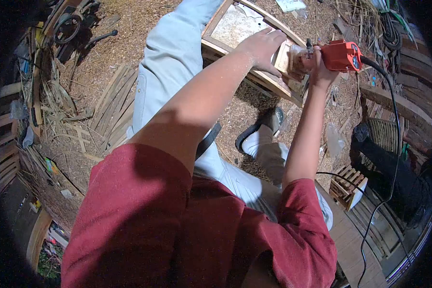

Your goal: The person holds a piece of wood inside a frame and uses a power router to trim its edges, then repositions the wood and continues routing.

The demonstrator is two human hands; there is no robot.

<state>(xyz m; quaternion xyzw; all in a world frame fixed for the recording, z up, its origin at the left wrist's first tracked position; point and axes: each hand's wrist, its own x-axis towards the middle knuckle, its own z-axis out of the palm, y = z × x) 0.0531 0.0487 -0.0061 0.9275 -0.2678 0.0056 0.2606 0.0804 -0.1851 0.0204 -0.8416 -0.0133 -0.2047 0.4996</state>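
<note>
An orange corded power tool (341,55) with a clear base is at the upper right, its base against the end of a wooden frame (211,26). My right hand (321,69) is wrapped round the tool's body near the base. My left hand (264,48) lies on the frame's near side with its fingers spread, left of the tool. Pale dust covers the panel (235,26) inside the frame. The tool's cutting end is too small to make out.
A black cable (397,129) runs from the tool down the right side. Wood strips (115,105) lie on the shavings-covered ground at left. A small slatted wooden piece (346,185) is at lower right. My legs flank the frame's near side.
</note>
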